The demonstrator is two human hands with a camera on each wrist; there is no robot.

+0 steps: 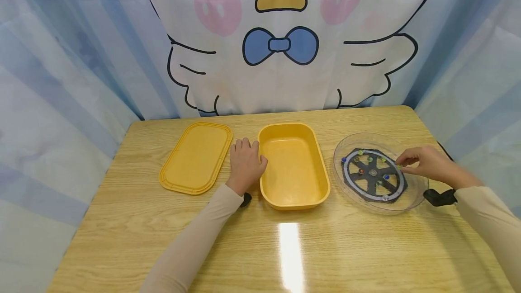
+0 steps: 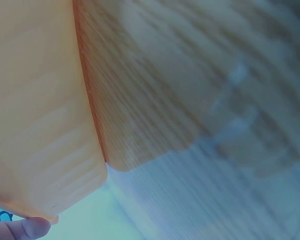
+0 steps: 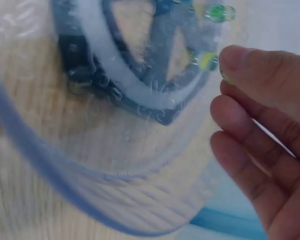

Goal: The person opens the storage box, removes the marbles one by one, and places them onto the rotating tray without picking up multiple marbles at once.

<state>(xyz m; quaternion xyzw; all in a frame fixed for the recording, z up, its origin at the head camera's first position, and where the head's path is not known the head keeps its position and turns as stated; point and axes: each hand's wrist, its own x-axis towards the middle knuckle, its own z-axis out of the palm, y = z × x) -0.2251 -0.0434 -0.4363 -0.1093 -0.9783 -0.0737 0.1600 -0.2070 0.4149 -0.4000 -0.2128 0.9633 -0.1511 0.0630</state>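
Note:
My right hand point(image 1: 425, 164) is over the right part of a round clear dish point(image 1: 419, 202). Its thumb and forefinger pinch a small yellow-green marble point(image 3: 226, 78), mostly hidden by the fingertips. Inside the dish lies a black wheel-shaped piece point(image 1: 372, 189) with a pale ring. Several glass marbles sit about it, among them a blue marble point(image 1: 386, 177), a red marble point(image 1: 361, 171) and a green marble point(image 3: 217, 13). At the left side of a yellow tub point(image 1: 293, 171), my left hand point(image 1: 246, 164) rests with relaxed fingers. Its thumb point(image 2: 37, 227) touches the tub's rim.
A flat yellow lid point(image 1: 197, 157) lies left of the tub on the wooden table point(image 1: 142, 238). Behind the table hangs a curtain point(image 1: 281, 85) with a cartoon print. Dark straps point(image 1: 439, 197) show at the wrists.

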